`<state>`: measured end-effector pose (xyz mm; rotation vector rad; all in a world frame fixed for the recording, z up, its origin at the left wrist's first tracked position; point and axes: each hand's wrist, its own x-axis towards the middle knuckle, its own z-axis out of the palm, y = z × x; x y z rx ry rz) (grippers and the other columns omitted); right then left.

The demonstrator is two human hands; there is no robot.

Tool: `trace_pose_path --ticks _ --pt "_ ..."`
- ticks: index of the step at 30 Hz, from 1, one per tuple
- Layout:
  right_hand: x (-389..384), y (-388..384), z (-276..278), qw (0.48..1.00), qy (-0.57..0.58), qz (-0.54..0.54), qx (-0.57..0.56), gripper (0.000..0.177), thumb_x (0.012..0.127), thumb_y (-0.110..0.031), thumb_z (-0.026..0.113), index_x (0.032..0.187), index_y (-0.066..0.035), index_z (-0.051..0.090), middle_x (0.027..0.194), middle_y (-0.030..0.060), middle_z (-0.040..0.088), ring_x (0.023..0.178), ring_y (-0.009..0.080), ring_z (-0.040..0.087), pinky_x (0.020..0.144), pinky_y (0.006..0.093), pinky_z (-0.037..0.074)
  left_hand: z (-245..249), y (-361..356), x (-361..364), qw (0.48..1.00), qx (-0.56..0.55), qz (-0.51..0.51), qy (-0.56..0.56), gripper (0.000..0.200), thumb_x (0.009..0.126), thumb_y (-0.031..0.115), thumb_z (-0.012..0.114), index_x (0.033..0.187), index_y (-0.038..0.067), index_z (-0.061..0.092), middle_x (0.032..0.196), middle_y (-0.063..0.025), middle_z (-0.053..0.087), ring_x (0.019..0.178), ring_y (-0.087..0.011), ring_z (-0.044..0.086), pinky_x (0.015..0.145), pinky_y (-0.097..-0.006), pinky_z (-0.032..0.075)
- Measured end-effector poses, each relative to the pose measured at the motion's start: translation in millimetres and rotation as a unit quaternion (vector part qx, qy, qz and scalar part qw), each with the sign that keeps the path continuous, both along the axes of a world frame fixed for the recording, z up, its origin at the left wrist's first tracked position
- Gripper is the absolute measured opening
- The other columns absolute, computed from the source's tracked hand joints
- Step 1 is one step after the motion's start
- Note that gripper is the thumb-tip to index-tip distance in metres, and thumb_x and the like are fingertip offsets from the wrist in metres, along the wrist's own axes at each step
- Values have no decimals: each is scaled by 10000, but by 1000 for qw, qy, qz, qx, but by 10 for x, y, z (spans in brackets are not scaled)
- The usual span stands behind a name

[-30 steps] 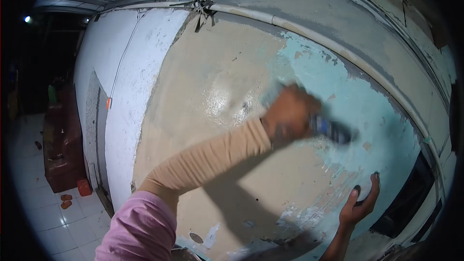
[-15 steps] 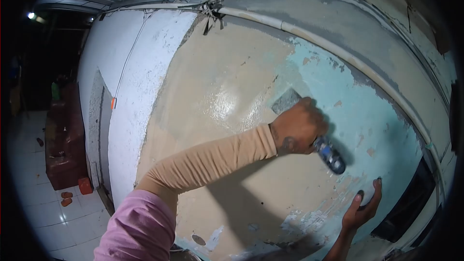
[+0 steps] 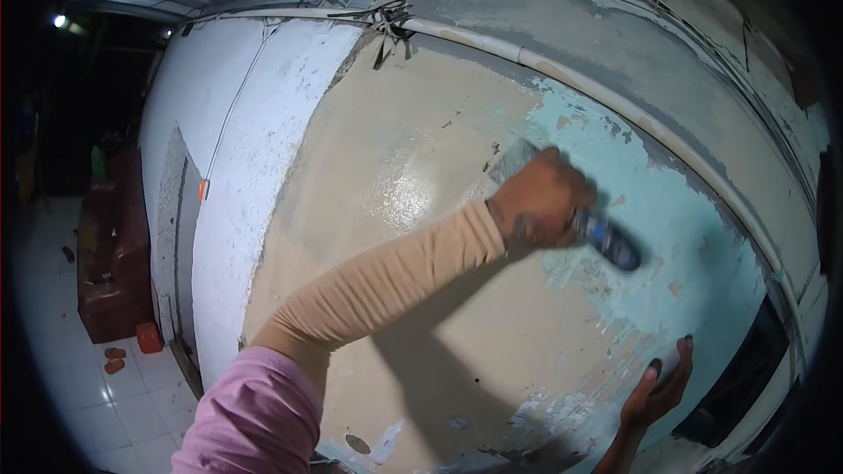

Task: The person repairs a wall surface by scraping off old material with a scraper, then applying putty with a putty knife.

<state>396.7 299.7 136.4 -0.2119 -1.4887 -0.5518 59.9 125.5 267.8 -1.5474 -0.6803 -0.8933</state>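
My left hand (image 3: pixel 546 202), in a beige arm sleeve under a pink sleeve, is closed around a scraper with a dark handle (image 3: pixel 612 243). The scraper's flat grey blade (image 3: pixel 513 161) points up and left against the wall (image 3: pixel 351 202), near the border between bare beige surface and flaking turquoise paint (image 3: pixel 694 254). Lower right, my right hand (image 3: pixel 652 397) is raised close to the wall. Its thumb and fingers curve around a pale object (image 3: pixel 668 367) with a dark end, mostly hidden, whose kind I cannot make out.
A wet, shiny patch (image 3: pixel 397 189) glistens on the beige wall. A pipe (image 3: pixel 580 88) and cables run along its top. To the left are a white wall (image 3: pixel 237 114), a dark red sofa (image 3: pixel 112 254), a red box (image 3: pixel 149 338) and sandals (image 3: pixel 114 360) on tiles.
My left hand and the scraper have shifted slightly upward, with the handle swinging up and right. My right hand is slightly lower in view, still around the pale object.
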Motion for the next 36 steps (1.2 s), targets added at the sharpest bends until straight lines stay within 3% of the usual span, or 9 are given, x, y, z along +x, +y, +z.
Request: trace_pose_path --ticks 3,10,13,20,23,27,29,32,36 --pt "-24 -18 -3 1000 0 0 -7 645 989 -416 502 1374 101 493 1372 278 551 1319 446 514 1117 515 387 150 -38 -55 994 11 23 -103 304 596 196 768 887 141 700 837 -55 688 852 -249 670 835 -394 473" --pt "-34 -28 2 1000 4 -8 3 589 1012 -377 492 1380 82 507 1387 260 554 1332 419 508 1132 495 371 341 -67 -201 994 34 14 -102 236 592 182 725 817 145 668 791 -53 666 769 -240 661 789 -383 457" --pt "-43 -27 1 1000 6 -6 -3 632 1018 -434 494 1387 79 505 1397 255 548 1334 416 508 1133 493 372 127 125 28 1000 -9 20 4 214 600 175 717 804 144 656 762 -56 654 743 -253 656 765 -392 453" --pt "-46 -32 -14 1000 7 -21 -10 705 1018 -516 497 1405 72 498 1411 249 542 1343 412 503 1129 495 384 401 229 76 1000 10 4 4 173 642 157 726 796 125 655 715 -64 644 738 -270 660 785 -410 477" --pt "-3 -29 -21 1000 0 -21 -14 716 1014 -524 500 1402 79 500 1407 257 542 1339 419 506 1128 499 386 736 69 -36 993 11 -57 -104 180 651 146 729 821 135 673 731 -65 672 737 -274 682 805 -413 504" --pt "-10 -10 -32 1000 11 -11 -14 744 1001 -542 507 1394 89 501 1390 274 547 1328 432 513 1123 506 390 588 114 42 1000 15 3 18 108 643 123 704 733 94 652 692 -118 666 652 -330 673 718 -409 558" --pt "-24 4 -35 1000 7 -10 -16 749 999 -548 507 1394 88 501 1388 274 548 1328 433 513 1121 505 391 751 51 10 993 23 -73 -86 141 629 146 712 755 115 656 698 -99 662 695 -301 676 757 -416 528" --pt "-51 -37 -4 999 18 -20 -18 756 997 -554 505 1395 88 500 1386 273 549 1326 436 514 1119 506 392 684 135 92 996 64 -41 37 83 670 140 690 699 89 631 674 -125 656 642 -342 669 677 -410 558" --pt "-12 -49 -77 999 -1 -23 -23 730 1000 -524 502 1394 90 499 1388 275 548 1320 441 516 1119 511 389 861 -34 -33 988 31 -87 -121 105 640 127 699 717 99 634 714 -126 666 709 -321 676 746 -416 534"
